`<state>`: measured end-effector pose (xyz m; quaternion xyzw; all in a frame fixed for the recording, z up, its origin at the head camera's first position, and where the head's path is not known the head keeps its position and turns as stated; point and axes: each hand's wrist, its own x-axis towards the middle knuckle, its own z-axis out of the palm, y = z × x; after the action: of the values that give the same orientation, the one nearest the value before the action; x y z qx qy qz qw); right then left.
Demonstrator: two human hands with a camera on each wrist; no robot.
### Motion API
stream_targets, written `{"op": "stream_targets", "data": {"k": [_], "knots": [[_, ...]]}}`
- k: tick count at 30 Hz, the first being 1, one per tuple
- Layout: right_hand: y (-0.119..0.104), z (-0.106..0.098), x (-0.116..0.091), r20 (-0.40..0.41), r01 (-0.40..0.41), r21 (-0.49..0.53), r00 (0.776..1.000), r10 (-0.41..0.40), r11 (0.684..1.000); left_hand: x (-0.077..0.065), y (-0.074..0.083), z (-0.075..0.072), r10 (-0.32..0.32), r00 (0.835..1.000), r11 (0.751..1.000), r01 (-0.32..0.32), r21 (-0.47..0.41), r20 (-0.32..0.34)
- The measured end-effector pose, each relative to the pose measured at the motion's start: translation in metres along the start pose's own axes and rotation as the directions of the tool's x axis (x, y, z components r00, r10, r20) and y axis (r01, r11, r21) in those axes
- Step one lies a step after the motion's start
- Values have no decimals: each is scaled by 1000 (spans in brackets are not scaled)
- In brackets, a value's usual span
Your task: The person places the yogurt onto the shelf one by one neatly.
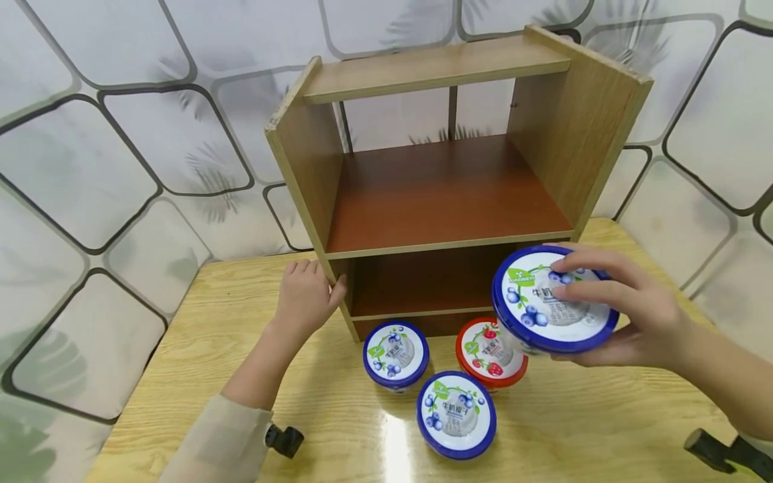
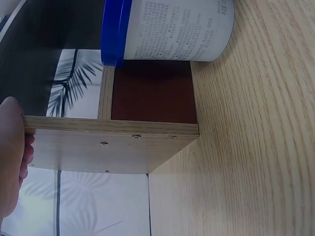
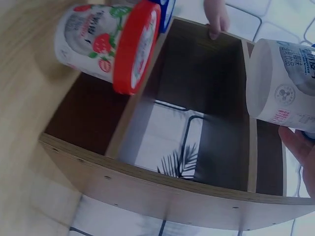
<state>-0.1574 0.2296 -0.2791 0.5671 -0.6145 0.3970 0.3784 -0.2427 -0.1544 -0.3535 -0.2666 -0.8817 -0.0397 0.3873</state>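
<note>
My right hand [image 1: 634, 308] holds a lidded plastic tub [image 1: 555, 302] with a blue rim and blueberry pictures, raised above the table at the cabinet's right front. Two of its fingers lie across the lid; in the right wrist view the white underside of this tub [image 3: 280, 83] shows. With my left hand [image 1: 308, 292] I grip the front edge of the left side panel of a wooden cabinet [image 1: 443, 235], thumb inside and fingers outside. On the table before the cabinet stand two blue-lidded tubs [image 1: 395, 355] and a red-lidded strawberry tub [image 1: 483, 352], partly hidden behind the held one.
The cabinet has a wide upper compartment with a red-brown shelf board [image 1: 447, 194] and a lower, shallower one. Its back is partly open to the patterned wall covering [image 1: 139, 147]. All stands on a light wood-grain table [image 1: 580, 416].
</note>
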Motion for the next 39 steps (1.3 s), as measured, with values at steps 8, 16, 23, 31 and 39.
{"op": "stream_targets", "data": {"k": [8,16,23,31,39], "knots": [[8,1,20,13,-35,-37,999,35,999,0,0,-1,1,1000,1000,-1,4,4],[24,-3,33,50,-85,-109,995,91,990,-1,1,-1,-6,1000,1000,6,-13,1],[42,-9,39,73,-141,-213,984,160,967,0,0,-2,-10,1000,1000,10,-13,-1],[50,-9,51,44,-163,-244,983,178,956,1,1,-3,-7,1000,1000,7,-12,-1],[64,-9,55,38,-255,-341,958,284,905,0,3,-3,-12,1000,1000,13,-20,10]]}}
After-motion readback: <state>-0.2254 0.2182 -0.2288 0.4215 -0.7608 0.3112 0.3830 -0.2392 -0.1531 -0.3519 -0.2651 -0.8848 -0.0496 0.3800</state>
